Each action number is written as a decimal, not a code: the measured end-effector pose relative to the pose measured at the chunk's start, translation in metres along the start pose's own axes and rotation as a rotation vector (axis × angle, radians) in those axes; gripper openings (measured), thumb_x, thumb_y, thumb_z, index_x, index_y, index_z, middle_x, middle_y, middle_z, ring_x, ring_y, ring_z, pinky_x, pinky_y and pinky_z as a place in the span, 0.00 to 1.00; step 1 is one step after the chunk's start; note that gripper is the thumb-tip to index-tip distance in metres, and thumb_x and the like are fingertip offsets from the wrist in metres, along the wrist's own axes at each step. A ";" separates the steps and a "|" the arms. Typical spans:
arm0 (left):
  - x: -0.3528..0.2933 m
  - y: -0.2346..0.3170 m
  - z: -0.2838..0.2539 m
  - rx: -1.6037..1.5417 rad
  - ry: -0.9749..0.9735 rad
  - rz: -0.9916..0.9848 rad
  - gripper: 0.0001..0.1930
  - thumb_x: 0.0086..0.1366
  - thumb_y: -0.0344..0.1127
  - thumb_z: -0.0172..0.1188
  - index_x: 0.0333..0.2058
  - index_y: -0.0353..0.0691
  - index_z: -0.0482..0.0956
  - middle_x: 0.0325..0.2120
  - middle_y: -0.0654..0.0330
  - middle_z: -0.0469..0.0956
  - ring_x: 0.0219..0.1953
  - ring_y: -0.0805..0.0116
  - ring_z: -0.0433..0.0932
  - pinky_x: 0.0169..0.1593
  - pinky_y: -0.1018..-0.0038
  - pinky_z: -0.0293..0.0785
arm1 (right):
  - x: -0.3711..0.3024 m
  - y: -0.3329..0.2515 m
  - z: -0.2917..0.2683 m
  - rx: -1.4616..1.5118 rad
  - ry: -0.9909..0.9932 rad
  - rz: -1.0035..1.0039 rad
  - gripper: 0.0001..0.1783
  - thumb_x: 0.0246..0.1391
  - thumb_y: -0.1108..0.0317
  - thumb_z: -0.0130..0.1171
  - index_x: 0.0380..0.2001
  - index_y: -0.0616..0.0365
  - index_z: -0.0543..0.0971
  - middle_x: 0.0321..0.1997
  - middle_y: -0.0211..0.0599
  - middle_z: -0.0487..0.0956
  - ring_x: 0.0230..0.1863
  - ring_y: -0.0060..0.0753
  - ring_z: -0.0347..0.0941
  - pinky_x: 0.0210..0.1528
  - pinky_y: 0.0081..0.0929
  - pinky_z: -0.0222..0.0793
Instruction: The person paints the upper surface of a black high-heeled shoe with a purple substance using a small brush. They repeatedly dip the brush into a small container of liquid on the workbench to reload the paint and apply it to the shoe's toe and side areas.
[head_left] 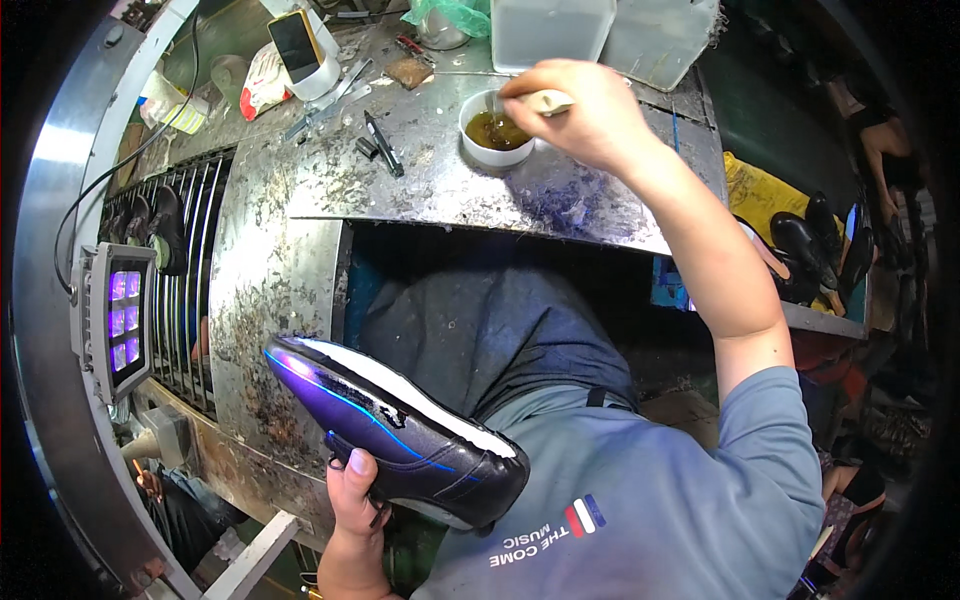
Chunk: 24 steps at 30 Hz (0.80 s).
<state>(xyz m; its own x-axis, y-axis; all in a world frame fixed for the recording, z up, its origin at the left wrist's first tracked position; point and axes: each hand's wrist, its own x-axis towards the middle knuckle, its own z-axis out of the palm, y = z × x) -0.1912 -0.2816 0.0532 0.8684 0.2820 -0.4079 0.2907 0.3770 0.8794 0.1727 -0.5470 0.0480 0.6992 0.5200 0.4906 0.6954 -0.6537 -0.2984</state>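
the black leather shoe (400, 425) lies sole-side up at lower left, above the person's lap, its pale sole edge facing the camera and a violet sheen along the upper. the left hand (352, 490) grips it from below, fingers closed around the upper near the heel end; the thumb shows against the leather.

the right hand (590, 115) reaches forward over the spattered metal workbench (330, 250), fingers pinched on the pale handle of a brush (535, 101) whose head is dipped in a white bowl of amber glue (496, 130). bowl and shoe are well apart.

judgement: the step in hand appears to be loading the brush with adhesive. the next move would call for bringing the loaded brush back to the sole without dripping, while the left hand holds the shoe steady and tilted toward it.

around this: a black marker (384, 145) left of the bowl, a violet lamp (122, 318) at far left beside a metal grille (195, 260), finished black shoes (800, 255) at right.
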 end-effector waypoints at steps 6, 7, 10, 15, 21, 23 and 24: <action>0.005 0.001 0.004 -0.018 -0.033 0.003 0.29 0.75 0.52 0.55 0.59 0.29 0.72 0.50 0.48 0.82 0.48 0.56 0.85 0.53 0.60 0.83 | -0.013 0.007 0.006 0.079 0.027 -0.016 0.11 0.56 0.55 0.67 0.38 0.46 0.88 0.38 0.33 0.86 0.41 0.43 0.84 0.43 0.37 0.80; 0.005 0.002 0.006 -0.019 -0.035 -0.001 0.29 0.75 0.52 0.55 0.59 0.29 0.72 0.51 0.48 0.82 0.49 0.56 0.85 0.53 0.60 0.82 | -0.018 0.014 0.014 0.059 -0.016 -0.013 0.11 0.56 0.54 0.67 0.38 0.46 0.88 0.37 0.34 0.86 0.41 0.44 0.84 0.44 0.37 0.80; 0.003 0.005 0.011 -0.013 0.011 0.009 0.29 0.75 0.52 0.54 0.59 0.29 0.72 0.51 0.48 0.81 0.49 0.57 0.85 0.54 0.60 0.82 | -0.019 0.010 0.008 0.196 0.075 0.005 0.11 0.57 0.59 0.69 0.40 0.50 0.88 0.38 0.37 0.86 0.40 0.41 0.84 0.44 0.34 0.79; 0.005 0.012 0.012 0.006 -0.046 0.001 0.28 0.76 0.51 0.53 0.59 0.29 0.72 0.51 0.48 0.81 0.50 0.56 0.84 0.56 0.59 0.80 | -0.022 0.009 0.005 0.145 -0.003 0.063 0.11 0.57 0.64 0.70 0.42 0.56 0.87 0.39 0.37 0.87 0.39 0.33 0.84 0.44 0.27 0.78; 0.006 0.023 0.020 0.019 -0.081 -0.051 0.31 0.70 0.46 0.63 0.63 0.30 0.68 0.54 0.51 0.79 0.54 0.58 0.81 0.60 0.62 0.77 | -0.026 -0.040 -0.015 0.729 -0.043 -0.036 0.13 0.54 0.66 0.72 0.40 0.60 0.87 0.36 0.38 0.87 0.40 0.35 0.85 0.44 0.27 0.79; 0.007 0.027 0.026 0.047 -0.087 -0.066 0.32 0.70 0.46 0.63 0.62 0.29 0.68 0.53 0.50 0.79 0.54 0.58 0.81 0.59 0.62 0.77 | -0.030 -0.068 -0.022 0.851 -0.088 -0.203 0.11 0.53 0.68 0.72 0.39 0.60 0.87 0.35 0.38 0.87 0.37 0.34 0.85 0.41 0.26 0.80; 0.008 0.028 0.028 0.060 -0.088 -0.071 0.32 0.69 0.47 0.63 0.62 0.29 0.69 0.53 0.50 0.79 0.53 0.58 0.81 0.59 0.62 0.77 | -0.032 -0.081 -0.021 0.911 -0.101 -0.301 0.09 0.53 0.69 0.71 0.38 0.59 0.87 0.35 0.38 0.87 0.35 0.33 0.85 0.39 0.26 0.80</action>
<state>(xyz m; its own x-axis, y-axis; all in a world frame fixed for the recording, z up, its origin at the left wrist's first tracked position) -0.1651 -0.2940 0.0816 0.8757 0.1773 -0.4491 0.3740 0.3393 0.8632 0.0904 -0.5223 0.0739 0.4520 0.6687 0.5903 0.6799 0.1701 -0.7133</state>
